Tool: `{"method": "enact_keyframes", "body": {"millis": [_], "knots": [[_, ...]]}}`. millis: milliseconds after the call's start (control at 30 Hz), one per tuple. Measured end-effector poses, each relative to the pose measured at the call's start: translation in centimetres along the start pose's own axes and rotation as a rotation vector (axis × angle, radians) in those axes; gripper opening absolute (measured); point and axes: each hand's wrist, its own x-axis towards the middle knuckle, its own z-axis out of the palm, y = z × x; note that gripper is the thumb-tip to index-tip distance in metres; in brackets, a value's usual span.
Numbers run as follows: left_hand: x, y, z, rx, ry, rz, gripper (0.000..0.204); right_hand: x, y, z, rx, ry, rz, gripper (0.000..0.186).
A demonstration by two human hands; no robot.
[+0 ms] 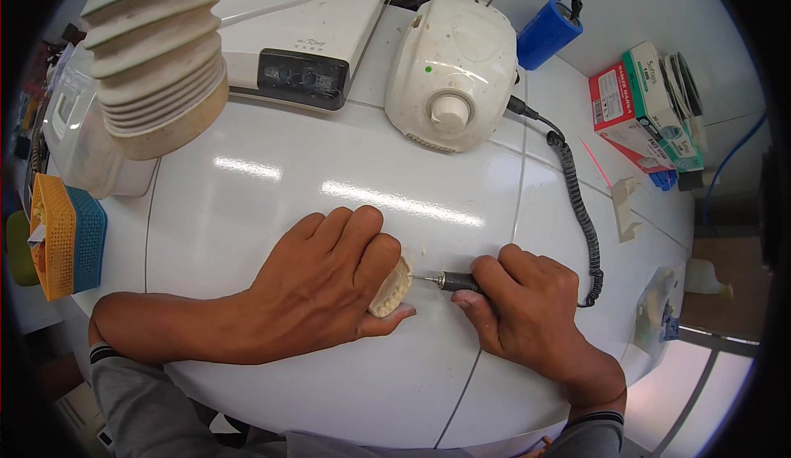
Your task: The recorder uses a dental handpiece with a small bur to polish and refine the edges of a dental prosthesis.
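My left hand (329, 281) is closed around a cream-coloured dental cast (393, 292), whose row of teeth shows between thumb and fingers. The rest of the cast is hidden behind the hand. In my right hand (527, 306) is a dark rotary handpiece (456, 282), pointing left. Its thin metal bur (425, 278) reaches to the right edge of the cast and appears to touch it. A coiled black cord (583, 219) runs from behind the right hand up to a white control unit (453, 71) with a round knob.
A ribbed suction hose (156, 54) hangs at the upper left, beside a white machine (301, 21). Yellow and blue baskets (62, 236) stand at the left edge. Glove and mask boxes (643, 112), a blue cylinder (548, 34) and a small cream stand (626, 209) are on the right.
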Motion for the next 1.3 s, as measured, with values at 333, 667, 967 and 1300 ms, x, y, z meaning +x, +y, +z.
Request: {"method": "enact_keyframes", "body": {"millis": [333, 667, 967, 1300], "knots": [[0.08, -0.17, 0.11, -0.049, 0.016, -0.009, 0.073, -0.04, 0.18, -0.03, 0.002, 0.013, -0.018, 0.033], [0.39, -0.19, -0.13, -0.216, 0.051, -0.022, 0.075, -0.41, 0.58, -0.04, 0.089, 0.018, 0.066, 0.032], [0.01, -0.5, -0.12, -0.147, -0.001, -0.055, 0.077, 0.07, 0.24, -0.04, 0.095, 0.017, 0.033, 0.031], [-0.23, -0.7, 0.61, -0.137, -0.018, -0.025, 0.076, -0.46, 0.92, 0.74, 0.18, 0.118, 0.063, 0.032]]}}
